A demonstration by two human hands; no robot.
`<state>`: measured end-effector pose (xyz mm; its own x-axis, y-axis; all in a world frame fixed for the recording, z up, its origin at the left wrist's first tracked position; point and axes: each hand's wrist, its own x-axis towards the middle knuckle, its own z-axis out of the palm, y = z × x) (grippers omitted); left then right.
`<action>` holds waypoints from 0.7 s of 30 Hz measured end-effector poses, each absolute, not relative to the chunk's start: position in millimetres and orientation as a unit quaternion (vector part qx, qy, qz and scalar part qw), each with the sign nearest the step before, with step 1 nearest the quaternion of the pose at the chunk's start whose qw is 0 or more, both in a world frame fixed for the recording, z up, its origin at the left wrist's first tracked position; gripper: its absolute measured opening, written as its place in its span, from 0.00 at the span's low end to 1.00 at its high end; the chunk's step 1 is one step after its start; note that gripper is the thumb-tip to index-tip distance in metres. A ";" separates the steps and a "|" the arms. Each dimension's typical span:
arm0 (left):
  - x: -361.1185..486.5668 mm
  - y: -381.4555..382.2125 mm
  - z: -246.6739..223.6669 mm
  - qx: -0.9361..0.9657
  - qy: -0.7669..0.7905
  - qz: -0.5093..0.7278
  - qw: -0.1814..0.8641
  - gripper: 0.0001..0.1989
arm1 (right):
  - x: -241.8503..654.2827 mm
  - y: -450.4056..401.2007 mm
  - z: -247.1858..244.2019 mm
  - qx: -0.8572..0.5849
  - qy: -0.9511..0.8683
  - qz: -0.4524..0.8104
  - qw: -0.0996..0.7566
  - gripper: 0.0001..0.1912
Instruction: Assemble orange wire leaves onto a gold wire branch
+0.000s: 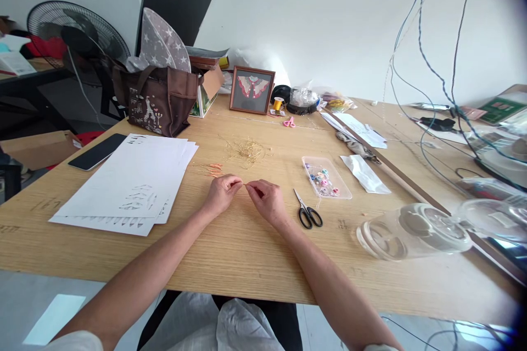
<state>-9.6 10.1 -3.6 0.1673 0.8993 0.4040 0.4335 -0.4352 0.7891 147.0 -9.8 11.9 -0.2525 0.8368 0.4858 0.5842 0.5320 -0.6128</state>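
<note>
My left hand [224, 193] and my right hand [265, 197] meet almost fingertip to fingertip over the middle of the table. Each is closed in a pinch; whatever thin thing lies between the fingertips is too small to make out. Just beyond them spreads a loose tangle of gold wire [249, 149]. Several small orange pieces on thin stems [214, 169] lie beyond my left hand. Black-handled scissors [307, 213] rest to the right of my right hand, blades pointing away from me. Behind the scissors sits a clear plastic tray [343, 191] with small coloured spools or beads in it.
Printed paper sheets [111, 186] and a dark phone-like slab [96, 152] lie at left, before a brown bag [164, 101]. A framed piece [252, 90], yellow thread spool [278, 104] and pink scissors [289, 122] stand or lie behind. At right are a clear plastic jug [411, 233] and hanging cables [424, 55].
</note>
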 end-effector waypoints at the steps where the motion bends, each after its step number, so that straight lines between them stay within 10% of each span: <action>1: -8.9 9.6 -3.1 0.733 0.449 0.441 0.261 0.07 | 148.7 -8.3 12.7 -0.462 -0.769 0.159 0.414 0.12; 12: -5.0 6.0 3.7 0.583 0.403 0.524 0.471 0.09 | 151.7 -0.6 7.6 -0.502 -0.690 0.314 0.416 0.16; 21: -4.0 8.8 -2.2 0.522 0.461 0.556 0.453 0.10 | 139.0 -12.8 8.8 -0.459 -0.742 0.261 0.414 0.11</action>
<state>-4.0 8.8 -2.2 -0.0442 0.9857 0.1626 -0.0228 -0.1638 0.9862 139.0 -12.8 8.8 -0.2360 0.8962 0.3756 0.4644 0.4435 -0.7665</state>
